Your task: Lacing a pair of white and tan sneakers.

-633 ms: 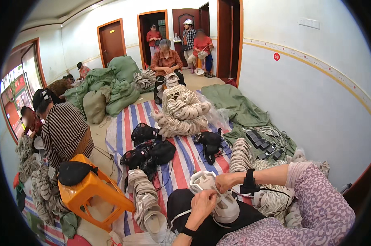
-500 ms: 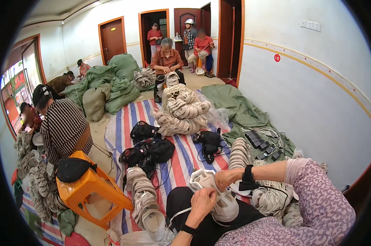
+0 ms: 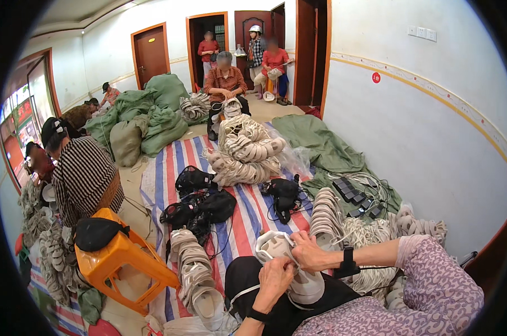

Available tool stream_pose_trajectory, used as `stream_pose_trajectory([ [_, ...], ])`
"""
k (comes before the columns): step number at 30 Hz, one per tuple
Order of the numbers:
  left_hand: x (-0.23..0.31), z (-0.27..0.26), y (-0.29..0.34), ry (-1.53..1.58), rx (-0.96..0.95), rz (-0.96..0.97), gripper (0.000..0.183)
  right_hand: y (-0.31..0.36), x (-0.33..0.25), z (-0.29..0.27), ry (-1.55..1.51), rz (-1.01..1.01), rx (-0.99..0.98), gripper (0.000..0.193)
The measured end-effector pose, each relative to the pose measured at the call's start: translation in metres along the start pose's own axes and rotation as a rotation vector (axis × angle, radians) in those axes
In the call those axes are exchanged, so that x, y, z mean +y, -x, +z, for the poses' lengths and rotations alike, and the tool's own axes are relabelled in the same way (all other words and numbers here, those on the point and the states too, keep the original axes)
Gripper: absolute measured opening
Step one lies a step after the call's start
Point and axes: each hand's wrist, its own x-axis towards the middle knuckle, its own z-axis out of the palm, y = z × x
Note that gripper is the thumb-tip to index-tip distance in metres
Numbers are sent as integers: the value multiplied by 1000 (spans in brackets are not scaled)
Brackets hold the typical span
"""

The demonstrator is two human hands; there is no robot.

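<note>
A beige and white shoe upper [image 3: 307,289] lies across my black-covered lap, its white-rimmed opening facing away from me. My left hand [image 3: 276,278] is closed in a pinch at its left side. A white shoelace [image 3: 243,293] runs out to the left from beneath that hand. My right hand [image 3: 310,251] is closed on the upper's far right edge, fingers bent over the rim. The fingertips of both hands nearly meet over the eyelet area, and what lies between them is too small to make out.
Nested shoe uppers stand in a row [image 3: 194,274] on my left and another stack [image 3: 326,215] ahead right. An orange stool [image 3: 116,260] stands left. Black bundles [image 3: 217,207] and a heap of uppers [image 3: 245,148] lie on the striped sheet [image 3: 245,215]. Several people sit or stand beyond.
My right hand has turned and come down onto the edge of the shoe upper. My left hand stays pinched in nearly the same place. The whole view has shifted slightly.
</note>
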Motion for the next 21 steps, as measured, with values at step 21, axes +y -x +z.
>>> stream_pose_trajectory([
  [21,-10,-39,-6,784,51,-252,34,-6,60,-72,-784,-114,251,13],
])
